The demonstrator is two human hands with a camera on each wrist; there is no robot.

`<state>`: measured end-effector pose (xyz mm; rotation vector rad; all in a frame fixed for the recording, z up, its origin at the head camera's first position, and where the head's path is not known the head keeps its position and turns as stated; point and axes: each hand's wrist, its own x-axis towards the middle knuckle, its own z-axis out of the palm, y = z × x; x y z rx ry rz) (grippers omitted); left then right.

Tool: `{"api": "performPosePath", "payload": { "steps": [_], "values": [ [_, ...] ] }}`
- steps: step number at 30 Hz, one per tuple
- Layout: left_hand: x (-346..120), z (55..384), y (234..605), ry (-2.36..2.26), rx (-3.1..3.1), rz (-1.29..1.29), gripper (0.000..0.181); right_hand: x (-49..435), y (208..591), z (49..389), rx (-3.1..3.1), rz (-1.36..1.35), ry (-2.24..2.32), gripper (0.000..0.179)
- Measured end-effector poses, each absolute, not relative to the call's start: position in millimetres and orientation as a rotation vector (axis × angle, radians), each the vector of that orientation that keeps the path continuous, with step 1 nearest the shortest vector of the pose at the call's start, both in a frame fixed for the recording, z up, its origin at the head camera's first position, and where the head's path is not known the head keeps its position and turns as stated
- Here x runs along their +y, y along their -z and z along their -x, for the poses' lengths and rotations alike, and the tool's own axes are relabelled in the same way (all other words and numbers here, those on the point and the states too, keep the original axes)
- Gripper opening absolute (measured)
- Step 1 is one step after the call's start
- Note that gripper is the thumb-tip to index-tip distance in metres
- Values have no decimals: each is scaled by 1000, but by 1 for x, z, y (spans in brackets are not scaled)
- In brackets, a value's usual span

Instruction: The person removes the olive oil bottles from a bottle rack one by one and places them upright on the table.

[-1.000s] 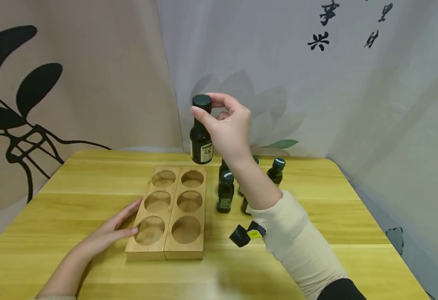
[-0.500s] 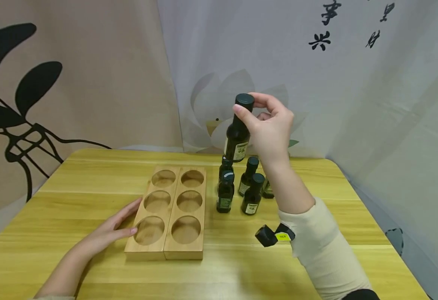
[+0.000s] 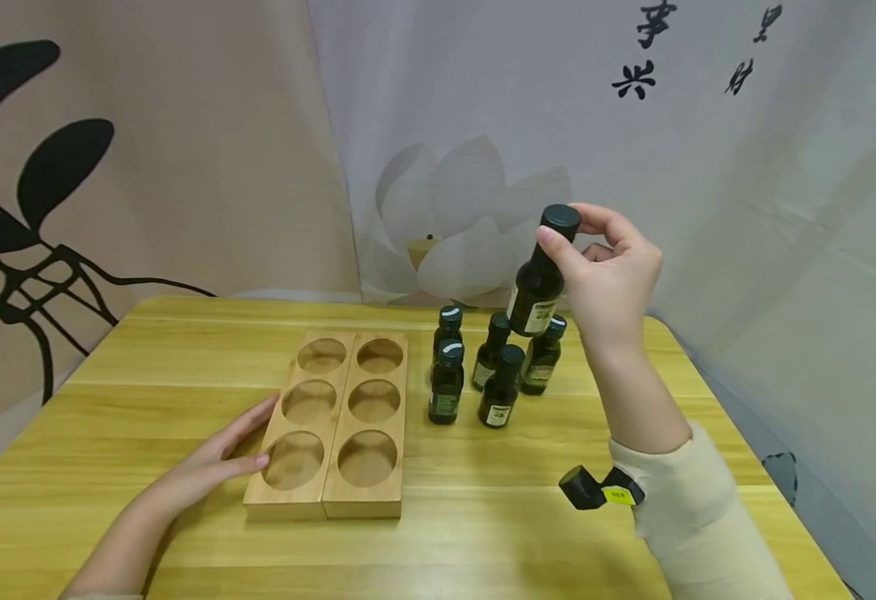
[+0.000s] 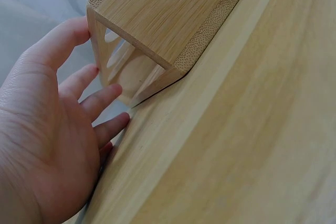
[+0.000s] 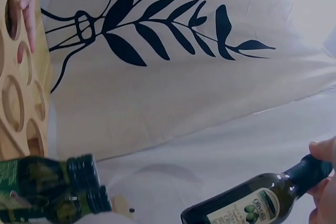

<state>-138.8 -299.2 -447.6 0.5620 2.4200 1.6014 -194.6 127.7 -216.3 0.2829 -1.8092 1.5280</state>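
Observation:
My right hand (image 3: pixel 613 275) grips a small dark olive oil bottle (image 3: pixel 538 287) by its black-capped neck, thumb on the near side. It hangs slightly tilted in the air above the other bottles; in the right wrist view its label (image 5: pixel 247 208) shows green olives. To the left, a wooden holder (image 3: pixel 362 508) with two rows of three round wells lies on the table. My left hand (image 3: pixel 220 454) rests against its left side, thumb at the near well's edge. In the left wrist view those fingers (image 4: pixel 107 98) are spread and relaxed by the holder's wood (image 4: pixel 168 14).
Several similar dark bottles stand in a group right of the holder, among them a front one (image 3: pixel 499 392) and a left one (image 3: pixel 447 387). A printed curtain (image 3: pixel 468 108) hangs behind the yellow wooden table (image 3: pixel 468 533). A small black wrist device (image 3: pixel 583 487) sticks out from the right sleeve.
My right hand has carried the olive oil bottle rightward, from above the holder's far end to above the standing bottles, dropping slightly lately. The left hand stays at the holder.

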Motion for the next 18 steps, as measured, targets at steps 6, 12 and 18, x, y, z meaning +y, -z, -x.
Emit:
{"api": "performPosePath", "payload": {
  "steps": [6,12,18],
  "values": [
    [-299,138,446,-1596,2426,-544,73,144,224,187,-1808,-227,-1515,25],
    [-299,138,446,-1593,2428,-542,73,155,235,183,-1812,-170,-1493,25],
    [-300,139,448,-1589,2427,-544,73,162,254,182,-1836,-111,-1493,28]
  ]
}}
